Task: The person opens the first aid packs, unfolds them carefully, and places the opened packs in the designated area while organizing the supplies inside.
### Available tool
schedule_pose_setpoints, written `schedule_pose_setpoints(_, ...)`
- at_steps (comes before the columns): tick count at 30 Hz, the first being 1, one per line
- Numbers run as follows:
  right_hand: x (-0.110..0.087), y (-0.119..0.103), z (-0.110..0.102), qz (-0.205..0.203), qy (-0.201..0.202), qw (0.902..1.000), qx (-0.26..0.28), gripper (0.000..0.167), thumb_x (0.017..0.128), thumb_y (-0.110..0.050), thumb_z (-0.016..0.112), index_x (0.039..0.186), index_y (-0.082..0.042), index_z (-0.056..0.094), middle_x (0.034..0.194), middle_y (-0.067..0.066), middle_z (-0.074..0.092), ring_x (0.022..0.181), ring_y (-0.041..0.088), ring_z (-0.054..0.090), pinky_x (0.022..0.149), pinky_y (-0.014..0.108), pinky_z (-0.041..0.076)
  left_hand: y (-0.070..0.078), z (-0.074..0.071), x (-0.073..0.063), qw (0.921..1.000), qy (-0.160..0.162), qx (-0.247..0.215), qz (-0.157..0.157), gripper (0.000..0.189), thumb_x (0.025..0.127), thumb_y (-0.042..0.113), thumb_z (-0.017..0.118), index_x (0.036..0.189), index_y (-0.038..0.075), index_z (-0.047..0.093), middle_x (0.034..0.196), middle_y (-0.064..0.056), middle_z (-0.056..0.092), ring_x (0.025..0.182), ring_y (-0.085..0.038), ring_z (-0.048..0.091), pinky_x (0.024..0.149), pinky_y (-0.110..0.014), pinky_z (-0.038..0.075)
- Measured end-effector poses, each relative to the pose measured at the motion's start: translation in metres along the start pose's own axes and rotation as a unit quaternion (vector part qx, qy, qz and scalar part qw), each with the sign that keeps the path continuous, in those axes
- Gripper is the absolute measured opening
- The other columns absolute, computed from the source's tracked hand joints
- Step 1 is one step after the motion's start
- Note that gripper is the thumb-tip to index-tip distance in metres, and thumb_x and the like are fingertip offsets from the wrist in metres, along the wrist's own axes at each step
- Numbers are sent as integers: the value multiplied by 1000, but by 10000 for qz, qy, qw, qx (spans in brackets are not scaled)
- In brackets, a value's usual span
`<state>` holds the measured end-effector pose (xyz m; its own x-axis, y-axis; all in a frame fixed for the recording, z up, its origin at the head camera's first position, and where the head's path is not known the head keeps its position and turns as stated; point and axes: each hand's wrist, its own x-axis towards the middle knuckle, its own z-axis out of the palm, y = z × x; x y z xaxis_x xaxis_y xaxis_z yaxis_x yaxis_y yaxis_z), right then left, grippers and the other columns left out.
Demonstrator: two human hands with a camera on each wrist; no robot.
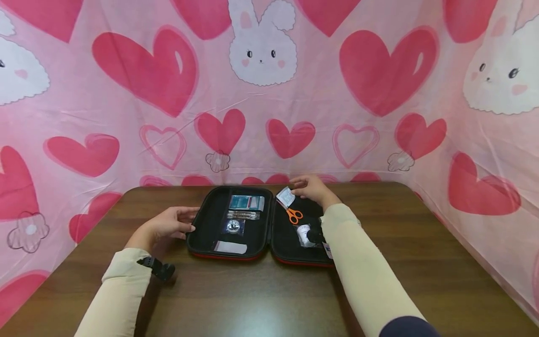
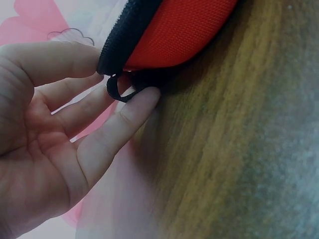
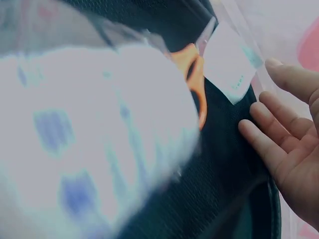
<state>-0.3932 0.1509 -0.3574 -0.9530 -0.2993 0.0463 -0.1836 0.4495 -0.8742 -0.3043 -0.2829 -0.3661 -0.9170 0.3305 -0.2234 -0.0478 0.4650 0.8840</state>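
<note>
An unzipped black-lined case with a red outer shell (image 2: pixel 184 35) lies spread on the table. My left hand (image 1: pixel 170 223) is at its left edge, index fingertip at the black rim and thumb (image 2: pixel 142 102) by a small black pull loop (image 2: pixel 115 88). Over the far part of the right half is my right hand (image 1: pixel 313 189), fingers extended, thumb tip right at the clear edge of a white packet (image 1: pixel 286 197). Orange-handled scissors (image 1: pixel 294 215) lie just below that packet. Nearer me is a white roll in clear wrap (image 1: pixel 304 235), large and blurred in the right wrist view.
The left half holds a teal packet (image 1: pixel 242 202), clear tubes or vials (image 1: pixel 243 215), a small bagged round item (image 1: pixel 233 227) and a white strip (image 1: pixel 230 247). My right forearm covers the case's right edge. A heart-patterned cloth (image 1: pixel 261 103) hangs behind the wooden table (image 1: pixel 236 299).
</note>
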Motion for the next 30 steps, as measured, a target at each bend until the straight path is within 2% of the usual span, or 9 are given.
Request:
schedule_pose_setpoints(6,3,-2,13,-101,-51,9992,-396,41,89,-1,68,129,3,60,126,24,60,111,34,59,86,42,55,-1,1,1,10000,17,21,19,72,87,5,70,149,-3,33,141,-31,45,111,-31,60,85,-45,56)
schedule_pose_setpoints(13,6,-1,22,-298,-28,9934,-1110,45,86,1,70,130,-1,61,129,21,59,122,35,53,98,43,49,-1,2,-1,10000,30,63,12,72,87,4,70,148,-4,33,141,-31,45,112,-32,60,85,-45,55)
schedule_pose_setpoints(16,5,-3,25,-273,-71,9914,-1275,45,84,2,71,128,-3,63,130,18,60,119,34,53,98,43,48,-1,3,-2,10000,29,47,11,71,87,4,69,148,-4,33,141,-31,44,113,-33,59,86,-46,55)
schedule_pose_setpoints(22,4,-4,26,-182,38,9899,-1408,34,83,2,72,116,-5,70,124,16,63,114,33,55,98,44,48,-1,2,-4,10000,61,42,6,70,88,3,69,148,-4,33,141,-31,44,112,-33,59,86,-46,55)
schedule_pose_setpoints(26,6,-1,24,-517,259,9882,-1418,27,78,4,74,105,1,71,112,17,67,109,32,59,92,41,50,0,2,-3,10000,58,28,21,70,88,4,69,148,-4,33,141,-31,44,115,-35,58,87,-47,54)
schedule_pose_setpoints(30,6,1,23,-595,453,9893,-1253,22,78,6,72,99,3,71,104,16,68,98,29,62,78,36,55,0,1,-3,10000,62,23,19,71,88,4,69,148,-4,34,141,-31,45,115,-35,58,87,-48,54)
